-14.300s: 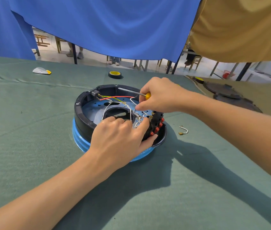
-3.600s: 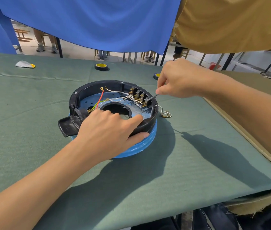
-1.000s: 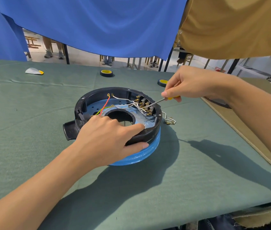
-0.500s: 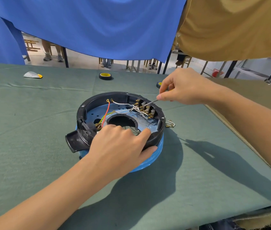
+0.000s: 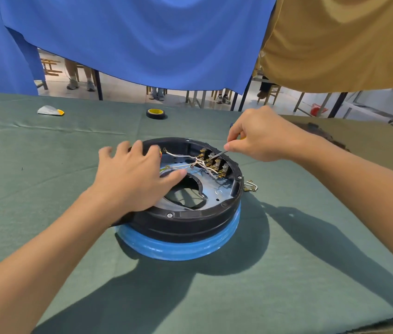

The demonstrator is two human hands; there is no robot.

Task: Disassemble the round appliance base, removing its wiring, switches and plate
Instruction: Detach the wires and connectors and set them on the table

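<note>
Between the two hands, on the green cloth-covered bench (image 5: 46, 177), sat the round black plastic appliance base (image 5: 186, 225) with its blue lower ring. The left hand (image 5: 130, 179) lay spread flat over its rim, bracing it. The right hand (image 5: 260, 136) pinched a thin metal screwdriver (image 5: 219, 153), tip at the row of brass-terminal switches (image 5: 214, 165). A bent wire link (image 5: 251, 186) lay loose below the right hand. The white wires (image 5: 181, 156), switches and blue-grey metal plate (image 5: 217, 191) were not yet out, so I judged most work remained.

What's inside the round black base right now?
White wires, a row of brass terminals and a blue plate with a central hole. The left hand covers the left side.
</note>
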